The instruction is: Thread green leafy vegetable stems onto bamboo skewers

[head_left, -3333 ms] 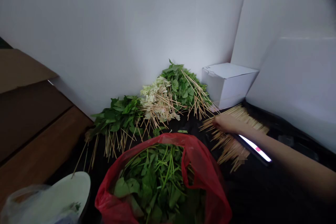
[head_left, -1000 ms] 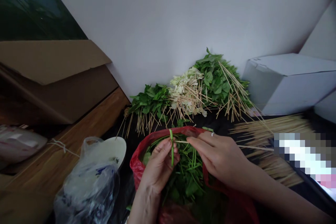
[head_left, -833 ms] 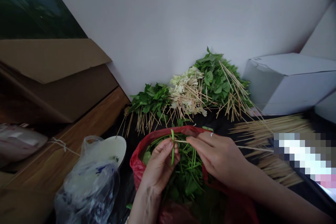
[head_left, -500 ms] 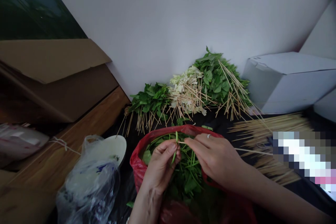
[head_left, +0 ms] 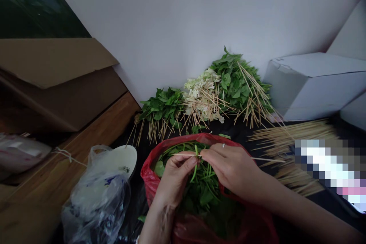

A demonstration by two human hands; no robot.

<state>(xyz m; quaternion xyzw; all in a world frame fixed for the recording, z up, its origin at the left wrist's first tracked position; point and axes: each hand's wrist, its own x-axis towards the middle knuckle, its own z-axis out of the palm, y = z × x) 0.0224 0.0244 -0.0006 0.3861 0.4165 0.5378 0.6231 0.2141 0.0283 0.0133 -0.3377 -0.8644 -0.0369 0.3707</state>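
My left hand (head_left: 178,173) pinches a green vegetable stem (head_left: 195,171) between thumb and fingers. A thin wooden skewer (head_left: 264,159) runs sideways through or against the stem; its tip pokes out to the left above my left fingers. My right hand (head_left: 233,166), with a ring on one finger, is closed around the skewer close to the stem, and the skewer's long end sticks out behind the hand. Both hands are over a red plastic bag (head_left: 150,167) filled with leafy greens (head_left: 207,194). Part of the greens is hidden by my hands.
Skewered greens (head_left: 164,106), skewered pale cabbage (head_left: 200,87) and more skewered greens (head_left: 236,80) lean against the wall. Loose skewers (head_left: 303,131) lie at right, near a pixelated device (head_left: 328,171) and a white box (head_left: 311,87). A bowl (head_left: 127,156), clear plastic bag (head_left: 97,202) and cardboard box (head_left: 63,95) stand left.
The skewer has moved left past the stem, so its tip now shows beyond it. My hands are closer together, and the view has shifted slightly.
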